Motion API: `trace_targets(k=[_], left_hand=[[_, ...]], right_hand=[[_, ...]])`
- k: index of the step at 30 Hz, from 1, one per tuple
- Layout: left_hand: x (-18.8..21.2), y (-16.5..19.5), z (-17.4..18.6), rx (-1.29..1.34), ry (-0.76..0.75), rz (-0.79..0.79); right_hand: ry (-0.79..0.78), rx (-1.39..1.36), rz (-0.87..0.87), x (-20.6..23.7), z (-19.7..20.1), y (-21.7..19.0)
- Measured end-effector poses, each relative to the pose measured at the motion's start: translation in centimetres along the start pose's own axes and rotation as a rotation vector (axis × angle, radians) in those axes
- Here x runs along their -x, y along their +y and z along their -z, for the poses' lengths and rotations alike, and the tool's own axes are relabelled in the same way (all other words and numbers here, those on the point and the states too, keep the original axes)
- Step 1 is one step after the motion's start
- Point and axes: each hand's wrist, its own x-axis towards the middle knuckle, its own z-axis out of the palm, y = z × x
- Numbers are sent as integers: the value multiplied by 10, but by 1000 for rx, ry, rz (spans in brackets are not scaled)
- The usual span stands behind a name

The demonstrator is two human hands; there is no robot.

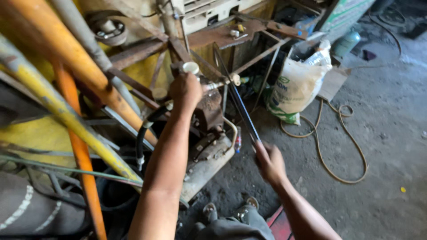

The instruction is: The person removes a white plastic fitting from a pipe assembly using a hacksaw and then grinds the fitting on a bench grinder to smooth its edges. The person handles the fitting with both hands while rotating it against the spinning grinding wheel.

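Observation:
My left hand [185, 91] is closed on the top of a rusty vise-like clamp [209, 109] mounted on a metal frame, close to a white knob [191, 67]. My right hand [268, 161] grips the near end of a long dark flat metal bar [238, 100]. That bar runs up and away from me, and its far part sits at the clamp. Below the clamp a black hose [142, 138] curves down beside a dirty grey machine body [205, 171]. My feet in sandals [231, 210] stand on the floor underneath.
Yellow and orange pipes [66, 89] slant across the left. A rusty bench [222, 33] stands behind the clamp. A white sack [296, 86], a green cylinder [346, 43] and a looped tan rope [338, 146] lie on the grey concrete floor to the right.

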Motion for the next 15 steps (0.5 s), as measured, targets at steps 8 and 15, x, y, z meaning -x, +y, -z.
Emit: trace_targets(k=[8, 15], left_hand=[[6, -1, -8, 20, 49, -11], [-3, 1, -4, 17, 54, -18]], right_hand=[[-65, 156, 190, -50, 2, 4], [83, 378, 827, -50, 7, 3]])
